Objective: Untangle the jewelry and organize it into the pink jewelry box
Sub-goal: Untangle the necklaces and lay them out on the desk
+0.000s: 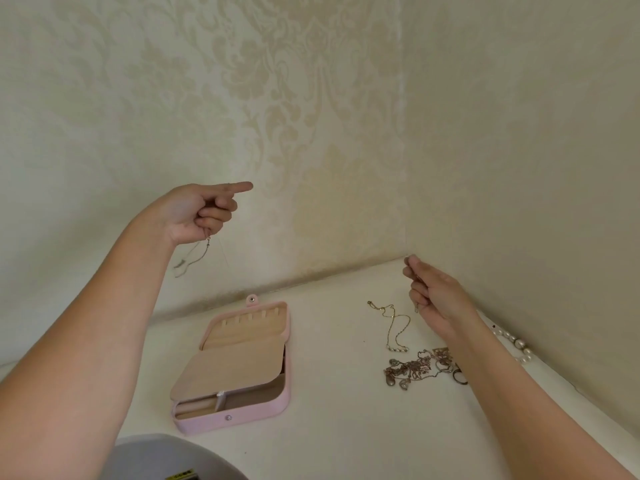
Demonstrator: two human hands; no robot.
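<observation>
My left hand [202,211] is raised above the table, index finger pointing out, the other fingers curled round one end of a thin chain [194,256] that dangles below it. My right hand [431,296] is held up near the wall corner, fingertips pinching the other end of a very fine chain; the strand between the hands is barely visible. The pink jewelry box [239,365] lies open on the white table, its beige inner flap half covering the compartments. A gold chain [394,327] lies spread out by my right hand, and a tangled heap of jewelry [419,370] sits nearer me.
A pearl strand [516,344] lies along the right wall, behind my right forearm. A ring [459,377] rests at the edge of the tangle. Patterned walls meet in a corner behind the white table [346,410]. A grey object [166,459] sits at the bottom edge.
</observation>
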